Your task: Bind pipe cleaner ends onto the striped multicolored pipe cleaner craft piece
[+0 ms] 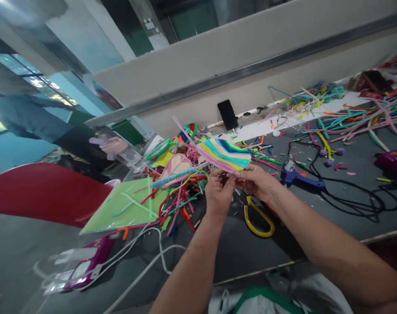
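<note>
Both my hands are raised over a grey table [244, 257] and pinch the lower edge of a striped heart-like piece [225, 154] made of pastel pipe cleaners in yellow, teal, blue and pink. My left hand [219, 192] grips it from below with closed fingers. My right hand [255, 181] pinches the same edge from the right. A pink pipe cleaner [183, 130] sticks out up-left from the piece. A light blue pipe cleaner [177, 176] juts out to the left near my left hand.
Loose pipe cleaners [175, 200] litter the table. A blue glue gun [298, 176] with black cord, yellow-handled cutters [258, 222], a green sheet [126, 205], a pink glue gun [87, 268] and a black phone [227, 114] lie around. A red chair [44, 192] stands left.
</note>
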### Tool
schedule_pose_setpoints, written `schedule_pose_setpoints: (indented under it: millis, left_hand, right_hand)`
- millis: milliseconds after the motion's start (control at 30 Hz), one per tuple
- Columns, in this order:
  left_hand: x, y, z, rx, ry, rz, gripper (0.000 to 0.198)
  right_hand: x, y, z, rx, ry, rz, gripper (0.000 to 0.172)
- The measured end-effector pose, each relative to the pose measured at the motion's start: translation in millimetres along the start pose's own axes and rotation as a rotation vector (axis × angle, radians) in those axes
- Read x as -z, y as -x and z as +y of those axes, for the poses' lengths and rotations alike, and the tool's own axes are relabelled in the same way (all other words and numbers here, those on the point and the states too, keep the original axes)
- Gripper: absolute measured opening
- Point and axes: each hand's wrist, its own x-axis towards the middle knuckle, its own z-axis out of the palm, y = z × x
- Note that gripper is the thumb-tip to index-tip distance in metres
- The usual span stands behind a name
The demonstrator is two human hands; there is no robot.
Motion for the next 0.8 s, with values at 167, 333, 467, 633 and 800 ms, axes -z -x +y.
schedule_pose_setpoints:
  millis: [167, 333, 467, 633, 800]
  left_hand:
    - [3.9, 2, -4, 0.015, -0.063, -0.038, 0.024]
    - [9.9, 1, -5, -0.014, -0.121, -0.147, 0.016]
    - [14.8, 0, -7, -0.164, -0.310, -0.091, 0.008]
    - [16.2, -3, -6, -0.318, -0.458, 0.004, 0.004]
    - [15.5, 1, -7, -0.362, -0.570, 0.081, 0.006]
  right_hand:
    - [1, -1, 0, -0.090, 0.022, 0.064, 0.024]
    - [-2, 0, -4, -0.061, -0.020, 0.101, 0.020]
    - [-1, 1, -6, -0.064, -0.037, 0.099, 0.021]
    - [1, 1, -7, -0.075, -0.017, 0.071, 0.026]
    - [3, 1, -5, -0.079, -0.013, 0.038, 0.025]
